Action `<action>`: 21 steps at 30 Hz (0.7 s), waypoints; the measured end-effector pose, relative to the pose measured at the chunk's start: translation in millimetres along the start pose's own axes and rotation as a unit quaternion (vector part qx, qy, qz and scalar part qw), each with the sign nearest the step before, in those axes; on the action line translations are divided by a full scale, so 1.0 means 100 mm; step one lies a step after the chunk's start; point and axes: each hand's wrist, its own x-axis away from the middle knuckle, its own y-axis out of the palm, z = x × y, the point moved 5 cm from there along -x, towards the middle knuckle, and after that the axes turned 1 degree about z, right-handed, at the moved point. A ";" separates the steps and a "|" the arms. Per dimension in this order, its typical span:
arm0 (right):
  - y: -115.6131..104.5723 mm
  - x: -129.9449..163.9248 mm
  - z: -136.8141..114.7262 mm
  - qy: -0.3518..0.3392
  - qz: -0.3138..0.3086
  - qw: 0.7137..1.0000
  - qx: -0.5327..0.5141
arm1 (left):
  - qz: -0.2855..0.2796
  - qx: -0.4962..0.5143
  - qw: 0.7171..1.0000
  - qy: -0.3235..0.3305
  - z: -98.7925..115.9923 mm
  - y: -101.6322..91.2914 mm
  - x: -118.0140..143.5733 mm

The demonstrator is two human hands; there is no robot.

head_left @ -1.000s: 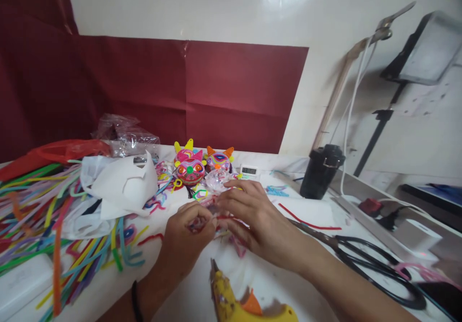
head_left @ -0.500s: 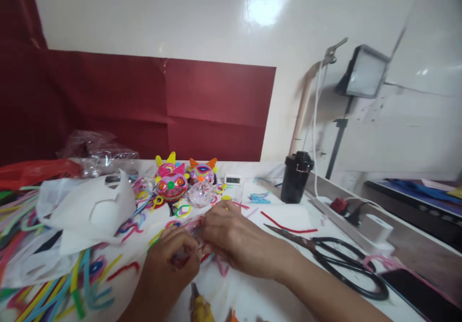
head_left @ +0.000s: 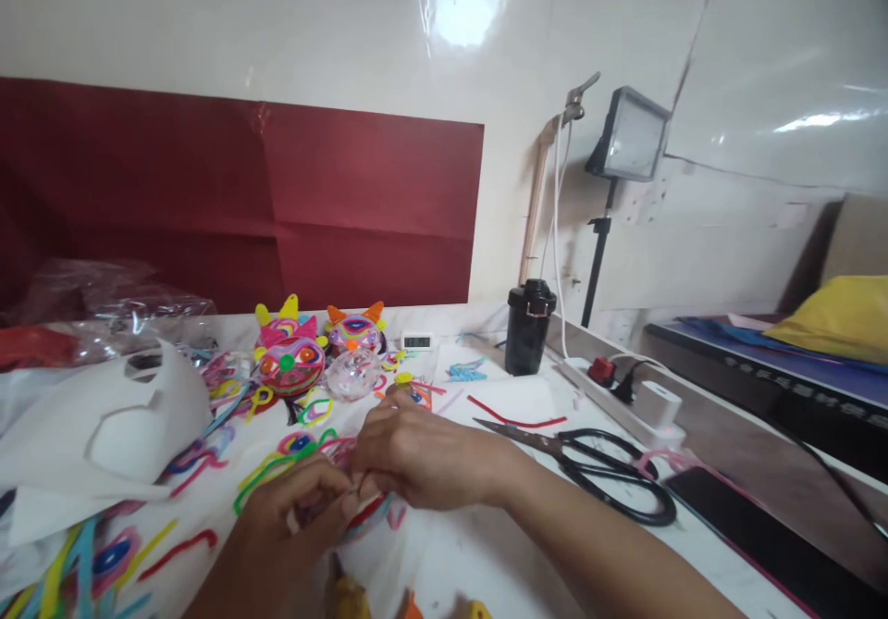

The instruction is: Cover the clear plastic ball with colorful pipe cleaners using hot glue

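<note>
Left hand (head_left: 295,517) and right hand (head_left: 416,457) together at lower centre of white table (head_left: 486,563), fingertips meeting. Both closed in a pinch on a small bent pipe cleaner piece (head_left: 367,513), red and pink, low over the tabletop; exact shape hidden by fingers. Black scissors (head_left: 610,476) flat to the right, well apart. Yellow glue gun (head_left: 347,596) at bottom edge, just below left hand. Decorated balls (head_left: 295,360) and black cup (head_left: 528,326) farther back. White cut sheet (head_left: 104,434) at left.
</note>
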 end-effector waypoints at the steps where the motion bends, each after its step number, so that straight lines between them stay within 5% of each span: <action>1: 0.01 0.01 0.02 -0.006 0.000 1.000 -0.017 | -0.023 0.004 1.000 -0.016 -0.03 0.02 0.00; 7: 0.07 0.05 0.14 0.002 -0.001 0.989 -0.151 | -0.108 0.073 0.989 -0.067 -0.12 0.07 0.02; 21: 0.09 0.14 0.34 0.126 -0.038 0.948 -0.289 | -0.121 0.170 0.968 -0.143 -0.14 0.06 0.05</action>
